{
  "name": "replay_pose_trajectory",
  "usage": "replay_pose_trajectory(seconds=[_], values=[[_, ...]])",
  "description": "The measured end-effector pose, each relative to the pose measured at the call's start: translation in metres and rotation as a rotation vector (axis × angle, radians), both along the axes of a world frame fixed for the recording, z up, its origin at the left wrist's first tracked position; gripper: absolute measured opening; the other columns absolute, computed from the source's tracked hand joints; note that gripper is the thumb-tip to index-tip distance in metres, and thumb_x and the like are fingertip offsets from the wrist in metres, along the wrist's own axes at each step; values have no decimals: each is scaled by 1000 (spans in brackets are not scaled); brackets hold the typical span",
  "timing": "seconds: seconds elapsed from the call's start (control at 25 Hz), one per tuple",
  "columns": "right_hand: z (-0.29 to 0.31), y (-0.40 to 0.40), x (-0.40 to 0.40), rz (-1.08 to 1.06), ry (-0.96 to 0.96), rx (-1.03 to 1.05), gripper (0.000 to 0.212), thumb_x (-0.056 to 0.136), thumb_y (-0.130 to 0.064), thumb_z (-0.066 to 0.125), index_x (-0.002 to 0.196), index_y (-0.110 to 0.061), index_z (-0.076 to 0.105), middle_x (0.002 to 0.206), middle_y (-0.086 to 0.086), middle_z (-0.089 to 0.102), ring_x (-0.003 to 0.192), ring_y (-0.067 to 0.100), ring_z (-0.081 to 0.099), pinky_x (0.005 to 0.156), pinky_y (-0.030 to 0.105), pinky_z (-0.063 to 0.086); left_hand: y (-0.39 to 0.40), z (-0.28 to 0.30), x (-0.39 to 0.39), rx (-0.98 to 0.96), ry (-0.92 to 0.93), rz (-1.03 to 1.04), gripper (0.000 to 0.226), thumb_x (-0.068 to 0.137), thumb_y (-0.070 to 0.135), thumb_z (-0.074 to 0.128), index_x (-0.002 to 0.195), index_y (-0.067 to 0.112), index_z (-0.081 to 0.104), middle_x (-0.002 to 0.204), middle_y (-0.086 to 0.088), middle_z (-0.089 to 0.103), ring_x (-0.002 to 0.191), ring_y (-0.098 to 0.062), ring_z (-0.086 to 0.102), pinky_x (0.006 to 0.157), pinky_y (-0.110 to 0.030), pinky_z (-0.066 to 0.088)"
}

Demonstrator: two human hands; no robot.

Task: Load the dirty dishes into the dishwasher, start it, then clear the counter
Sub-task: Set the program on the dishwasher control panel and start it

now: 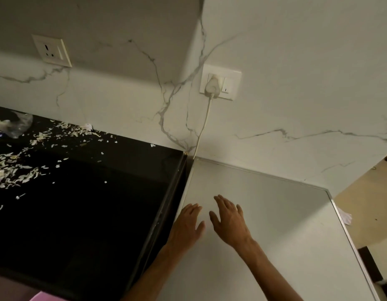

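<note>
Dishwasher top (275, 224), or what looks like it: flat pale grey panel with a thin metal trim, tucked into the corner just right of the black worktop (90, 203) and a touch higher. No dishes anywhere in view. Left hand (188, 224) lying flat on the grey panel right at its left edge, fingers straight and a bit spread, holding nothing. Right hand (228, 220) just beside it on the same panel, palm down, fingers splayed, also holding nothing; hard to say if pressing or only resting. Black worktop pretty messy on the far left: pale peel scraps (21, 166) scattered all over, plus a crumpled clear plastic bag (19, 124) up against the wall. Marble-look wall (296, 83) behind, with a white plug (213, 86) sitting in a socket (220, 81) above the corner, its cord (202, 129) dropping into the gap between worktop and grey panel. Second socket (51, 49) further left, nothing plugged in. Bit of pink (45, 296) at the bottom edge, can't tell what.
</note>
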State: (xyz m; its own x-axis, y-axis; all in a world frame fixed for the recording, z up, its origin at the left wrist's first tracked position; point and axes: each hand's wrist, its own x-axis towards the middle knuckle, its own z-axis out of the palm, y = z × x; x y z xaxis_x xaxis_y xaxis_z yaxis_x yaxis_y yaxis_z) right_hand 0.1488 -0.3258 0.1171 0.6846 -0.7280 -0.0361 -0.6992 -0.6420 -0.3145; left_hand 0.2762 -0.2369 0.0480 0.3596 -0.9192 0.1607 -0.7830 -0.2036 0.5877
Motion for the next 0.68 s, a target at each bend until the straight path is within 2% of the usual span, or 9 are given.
replay_pose_trajectory(seconds=[0.08, 0.16, 0.32, 0.36, 0.52, 0.68], values=[[25, -29, 21, 28, -15, -65, 57, 102, -39, 37, 153, -17, 22, 159, 3, 25, 147, 18, 22, 120, 48, 15, -9, -2, 10, 17, -17, -1, 55, 101, 38, 46, 150, 18, 31, 156, 0, 32, 145, -13, 24, 117, -23, 24], [54, -59, 42, 48, -34, -150, 58, 102, -37, 40, 152, -15, 22, 159, 6, 25, 145, 22, 25, 119, 52, 19, -17, -6, 16, 38, -11, 3, 55, 100, 38, 47, 149, 16, 32, 155, -1, 34, 144, -14, 27, 115, -23, 28], [122, -111, 88, 44, -99, -291, 63, 99, -32, 47, 152, -9, 20, 160, 12, 20, 140, 32, 33, 114, 56, 26, -24, -22, 18, 81, -45, -71, 57, 97, 38, 44, 146, 9, 38, 155, -6, 32, 145, -19, 24, 117, -22, 17], [138, -121, 98, 34, -107, -318, 65, 99, -32, 49, 152, -9, 19, 161, 13, 15, 139, 34, 35, 112, 58, 28, -23, -26, 18, 73, -54, -77, 59, 93, 39, 44, 142, 7, 43, 154, -8, 35, 145, -22, 27, 116, -23, 18], [174, -147, 126, -2, -50, -397, 70, 97, -33, 52, 151, -6, 16, 163, 10, -4, 131, 39, 41, 104, 60, 37, -17, -43, 16, -14, -75, -5, 50, 87, 36, 52, 127, 8, 60, 138, -9, 55, 130, -26, 51, 106, -35, 44], [182, -161, 136, -20, 24, -391, 67, 96, -33, 51, 149, -6, 19, 162, 6, -14, 130, 39, 41, 100, 58, 39, -8, -45, 5, -54, -147, 20, 49, 93, 38, 45, 132, 11, 58, 141, -7, 53, 131, -23, 50, 104, -36, 47]])
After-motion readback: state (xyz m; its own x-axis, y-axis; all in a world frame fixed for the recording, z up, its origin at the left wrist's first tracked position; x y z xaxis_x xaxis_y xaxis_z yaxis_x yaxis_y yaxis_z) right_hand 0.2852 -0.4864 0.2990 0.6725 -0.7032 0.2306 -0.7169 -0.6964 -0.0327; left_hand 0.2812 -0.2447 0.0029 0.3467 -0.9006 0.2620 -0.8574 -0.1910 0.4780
